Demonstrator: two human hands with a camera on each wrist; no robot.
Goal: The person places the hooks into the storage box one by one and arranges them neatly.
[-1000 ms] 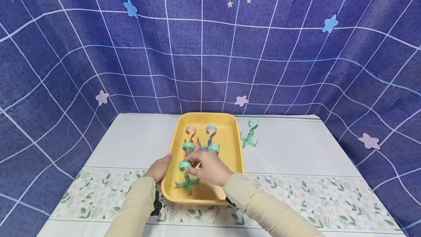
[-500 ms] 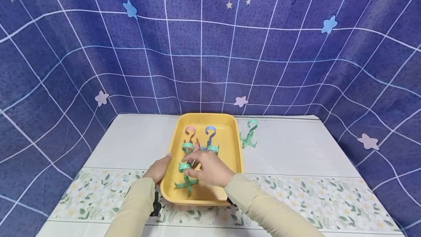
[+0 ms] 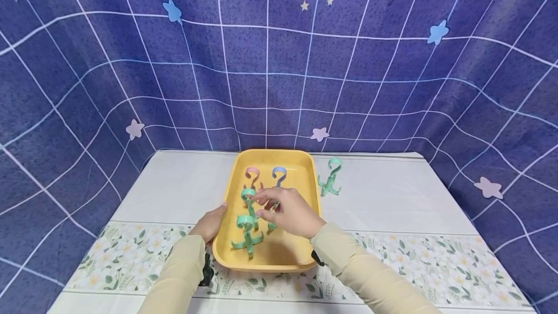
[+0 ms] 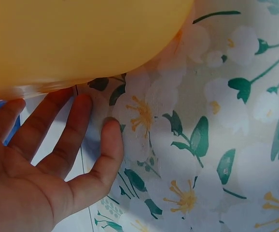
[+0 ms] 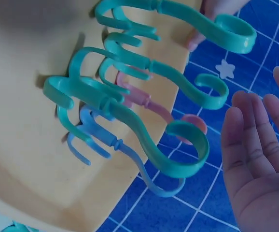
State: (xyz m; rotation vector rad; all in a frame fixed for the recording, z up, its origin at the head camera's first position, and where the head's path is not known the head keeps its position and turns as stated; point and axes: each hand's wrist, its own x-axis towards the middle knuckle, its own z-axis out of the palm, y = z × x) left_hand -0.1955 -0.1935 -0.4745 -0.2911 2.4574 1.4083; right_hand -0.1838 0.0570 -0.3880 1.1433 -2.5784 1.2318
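Observation:
My right hand (image 3: 289,212) hovers over a yellow tray (image 3: 314,193), fingers loosely bent and holding nothing. Several multi-prong swivel hooks stand upright inside. A green hook (image 3: 248,243) is at the tray's front left, with another green hook (image 3: 247,193) behind it. The third green hook (image 5: 130,118) is mostly hidden by my hand in the head view but plain in the right wrist view. Farther back are a pink hook (image 3: 252,173) and a blue hook (image 3: 279,174). My left hand (image 4: 43,169) touches the tray's left outer wall with its fingertips.
Outside the tray, to its right, a green hook (image 3: 330,183) stands on the white table (image 3: 383,193). A floral strip (image 3: 392,260) crosses the table's front part. A blue gridded curtain (image 3: 279,86) hangs behind and at both sides.
My right hand has drawn away from the front-left green hook, moving right and slightly back. The hooks and my left hand have stayed in place.

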